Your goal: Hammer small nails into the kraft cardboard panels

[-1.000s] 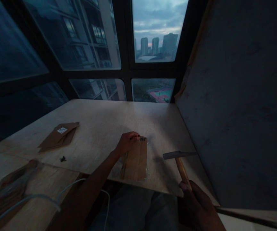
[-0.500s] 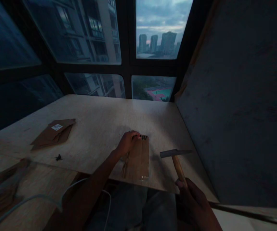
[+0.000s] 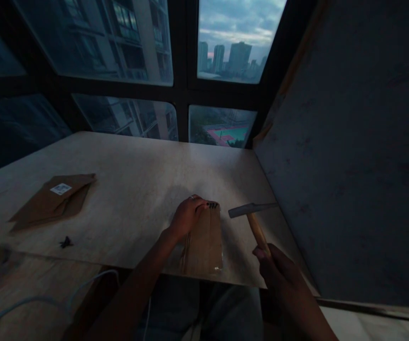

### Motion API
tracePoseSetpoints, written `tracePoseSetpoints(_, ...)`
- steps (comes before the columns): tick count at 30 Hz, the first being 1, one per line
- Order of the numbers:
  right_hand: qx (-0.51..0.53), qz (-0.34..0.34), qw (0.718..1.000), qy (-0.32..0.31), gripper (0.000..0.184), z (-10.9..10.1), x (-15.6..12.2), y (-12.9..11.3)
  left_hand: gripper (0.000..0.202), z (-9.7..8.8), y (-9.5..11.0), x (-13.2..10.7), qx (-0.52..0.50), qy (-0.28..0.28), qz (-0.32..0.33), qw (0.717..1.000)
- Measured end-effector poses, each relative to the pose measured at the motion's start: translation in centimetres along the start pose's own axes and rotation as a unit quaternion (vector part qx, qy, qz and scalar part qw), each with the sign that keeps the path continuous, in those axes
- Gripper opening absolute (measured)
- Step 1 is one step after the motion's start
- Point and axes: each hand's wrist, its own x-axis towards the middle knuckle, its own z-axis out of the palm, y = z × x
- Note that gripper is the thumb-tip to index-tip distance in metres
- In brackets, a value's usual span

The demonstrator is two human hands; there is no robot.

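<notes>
My right hand (image 3: 278, 267) is wrapped round the wooden handle of a hammer (image 3: 255, 229). The hammer's grey metal head is held up, to the right of a flat brown cardboard piece (image 3: 207, 244). At the cardboard's far end lies a row of several small black pieces (image 3: 213, 205), too small to name exactly. My left hand (image 3: 186, 215) rests on the cardboard's far left corner, with a ring on one finger. Its fingertips are pressed together beside the black pieces; whatever they pinch is hidden.
Flat brown cardboard pieces (image 3: 49, 203) with a white label lie at the left of the pale tabletop (image 3: 136, 166). Nearer me are small black pieces (image 3: 66, 242) and a white cable (image 3: 35, 299). A grey wall panel (image 3: 346, 166) borders the right side; windows stand behind.
The hammer has risen a little and shifted left towards the cardboard. My left hand stays at the cardboard's far end. The camera view has turned slightly, pushing the left-side things further left.
</notes>
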Motion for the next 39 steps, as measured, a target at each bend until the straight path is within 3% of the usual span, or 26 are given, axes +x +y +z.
tracePoseSetpoints(6,-0.113,-0.073,0.990,-0.045,0.042,-0.5,3.2,-4.0,0.025,0.2,-0.1,-0.3,-0.004,-0.002,0.000,1.000)
tracePoseSetpoints(11,-0.179,-0.119,0.976,-0.047,0.037,-0.1,4.6,-5.7,0.024,0.5,0.0,-0.5,0.006,-0.001,-0.011,1.000)
tracePoseSetpoints(20,-0.229,-0.116,0.965,-0.061,0.034,1.1,5.9,-5.2,0.018,0.1,1.1,-0.5,0.039,-0.001,-0.040,0.998)
tracePoseSetpoints(27,-0.197,-0.131,0.971,-0.040,0.033,1.4,5.8,-5.2,0.020,0.5,0.7,-0.7,0.028,0.007,-0.037,0.999)
tracePoseSetpoints(34,-0.224,-0.106,0.966,-0.068,0.035,1.4,6.0,-4.5,0.016,0.6,0.6,-0.7,0.051,0.015,-0.042,0.998)
tracePoseSetpoints(39,-0.197,-0.116,0.972,-0.043,0.035,1.4,6.0,-4.8,0.019,0.7,0.5,-0.8,0.045,0.017,-0.032,0.998)
